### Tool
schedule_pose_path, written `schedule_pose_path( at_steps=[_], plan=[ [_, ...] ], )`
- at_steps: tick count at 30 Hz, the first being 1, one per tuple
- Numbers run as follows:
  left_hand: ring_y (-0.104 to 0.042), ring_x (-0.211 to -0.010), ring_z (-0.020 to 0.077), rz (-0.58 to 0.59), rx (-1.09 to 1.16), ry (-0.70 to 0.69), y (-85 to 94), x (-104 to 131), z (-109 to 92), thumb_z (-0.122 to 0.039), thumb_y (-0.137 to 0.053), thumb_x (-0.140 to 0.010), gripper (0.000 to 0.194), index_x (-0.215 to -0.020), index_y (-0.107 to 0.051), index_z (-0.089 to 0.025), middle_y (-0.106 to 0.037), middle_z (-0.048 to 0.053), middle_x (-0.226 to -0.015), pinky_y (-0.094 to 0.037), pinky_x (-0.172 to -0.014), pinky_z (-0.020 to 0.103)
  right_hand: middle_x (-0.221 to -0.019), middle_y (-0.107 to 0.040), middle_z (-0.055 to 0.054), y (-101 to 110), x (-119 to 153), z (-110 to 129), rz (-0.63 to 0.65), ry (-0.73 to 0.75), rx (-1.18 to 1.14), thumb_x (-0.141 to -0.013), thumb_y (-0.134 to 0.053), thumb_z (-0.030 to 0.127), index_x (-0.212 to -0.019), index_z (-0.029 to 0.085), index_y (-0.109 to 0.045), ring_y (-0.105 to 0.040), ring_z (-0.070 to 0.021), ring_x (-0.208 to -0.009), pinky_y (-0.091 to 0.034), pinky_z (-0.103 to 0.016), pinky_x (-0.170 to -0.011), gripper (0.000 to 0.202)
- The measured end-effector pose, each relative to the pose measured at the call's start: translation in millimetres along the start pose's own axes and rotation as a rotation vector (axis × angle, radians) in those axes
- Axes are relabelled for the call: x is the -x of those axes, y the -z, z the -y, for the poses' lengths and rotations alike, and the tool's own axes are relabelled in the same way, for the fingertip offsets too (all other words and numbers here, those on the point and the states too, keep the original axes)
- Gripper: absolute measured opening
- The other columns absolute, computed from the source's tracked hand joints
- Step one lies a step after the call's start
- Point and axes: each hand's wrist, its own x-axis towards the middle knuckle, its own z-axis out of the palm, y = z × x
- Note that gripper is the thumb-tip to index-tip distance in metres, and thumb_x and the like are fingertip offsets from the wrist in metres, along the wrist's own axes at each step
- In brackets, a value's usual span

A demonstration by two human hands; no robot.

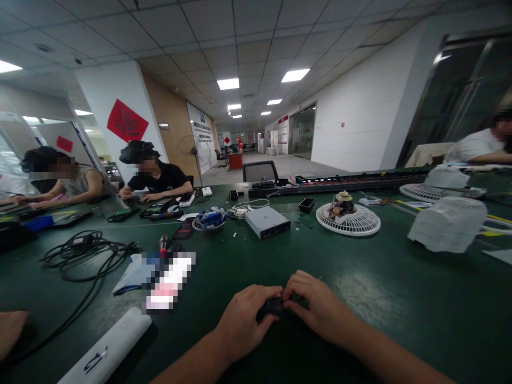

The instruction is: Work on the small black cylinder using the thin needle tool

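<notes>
Over the front of the green table, my left hand (245, 313) is closed around a small black part (273, 305); its exact kind does not show. From the other side my right hand (318, 305) pinches with thumb and fingertips at the right end of the same part. What lies between those right fingertips is dark and partly hidden. Beyond my hands sits a grey disc drive (267, 220). Left of my left hand lies a blurred-out bright phone-like screen (170, 282), with a red-handled screwdriver (163, 242) above it.
A white box-shaped bar (108, 349) lies front left, near a coiled black cable (86, 250). Behind are a bowl (209, 224), a small black box (306, 204), a fan grille (348, 221) and a white housing (448, 224). Co-workers (158, 176) sit along the table.
</notes>
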Motion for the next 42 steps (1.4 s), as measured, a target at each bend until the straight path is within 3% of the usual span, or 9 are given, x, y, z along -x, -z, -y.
schedule_pose_path(
  at_steps=[9,15,20,30,34,37,42],
  plan=[
    [-0.064,-0.11,0.0191,0.043,0.081,-0.017,1.6,-1,-6,-0.005,-0.065,-0.085,0.052,-0.132,-0.052,-0.025,-0.066,0.005,-0.122,-0.051,-0.098,0.032,-0.089,-0.062,-0.004,0,-2,4,-0.019,0.146,0.029,-0.087,-0.061,0.008,-0.085,0.019,-0.059,-0.056,-0.0204,-0.086,-0.046,-0.032,-0.075,0.011],
    [-0.063,-0.112,0.0197,0.102,0.024,-0.023,4.4,-1,-7,-0.007,-0.063,-0.088,0.049,-0.132,-0.051,-0.025,-0.066,0.006,-0.124,-0.05,-0.101,0.034,-0.087,-0.064,-0.002,-1,-2,-5,-0.089,0.036,0.021,-0.08,-0.071,0.011,-0.086,0.021,-0.062,-0.058,-0.0203,-0.084,-0.046,-0.031,-0.072,0.015],
    [-0.063,-0.113,0.0195,0.172,-0.049,-0.055,4.1,0,-7,-0.009,-0.062,-0.09,0.048,-0.134,-0.051,-0.026,-0.066,0.005,-0.126,-0.051,-0.1,0.034,-0.083,-0.065,-0.003,1,-2,-8,-0.005,0.015,0.017,-0.078,-0.072,0.014,-0.079,0.02,-0.067,-0.06,-0.0194,-0.079,-0.046,-0.029,-0.067,0.008],
    [-0.062,-0.115,0.0196,0.084,0.047,-0.056,-1.2,0,-7,-0.007,-0.061,-0.089,0.051,-0.135,-0.05,-0.026,-0.065,0.006,-0.125,-0.05,-0.102,0.034,-0.075,-0.06,-0.004,3,1,2,-0.038,0.101,0.039,-0.08,-0.059,0.013,-0.077,0.018,-0.06,-0.056,-0.0207,-0.076,-0.043,-0.032,-0.066,0.006],
    [-0.062,-0.115,0.0206,0.038,0.073,-0.03,-2.1,0,-10,-0.006,-0.059,-0.09,0.048,-0.133,-0.051,-0.025,-0.064,0.007,-0.126,-0.05,-0.103,0.036,-0.081,-0.06,-0.005,9,3,0,-0.11,0.182,-0.002,-0.075,-0.054,0.006,-0.089,0.018,-0.061,-0.054,-0.022,-0.081,-0.044,-0.036,-0.073,0.02],
    [-0.062,-0.115,0.0209,-0.016,0.057,0.031,-1.9,-1,-7,-0.004,-0.059,-0.088,0.051,-0.133,-0.051,-0.026,-0.064,0.006,-0.126,-0.05,-0.102,0.037,-0.09,-0.06,-0.006,12,4,-4,-0.212,0.151,-0.063,-0.085,-0.046,0.006,-0.108,0.02,-0.062,-0.056,-0.0222,-0.085,-0.048,-0.036,-0.074,0.031],
    [-0.062,-0.115,0.0235,-0.071,0.045,0.186,-2.1,-2,-1,-0.004,-0.059,-0.085,0.053,-0.133,-0.051,-0.025,-0.064,0.007,-0.125,-0.05,-0.103,0.043,-0.115,-0.056,-0.01,12,7,-8,-0.342,0.152,-0.142,-0.098,-0.046,0.02,-0.125,0.025,-0.058,-0.058,-0.0222,-0.103,-0.051,-0.037,-0.087,0.03]
  ],
)
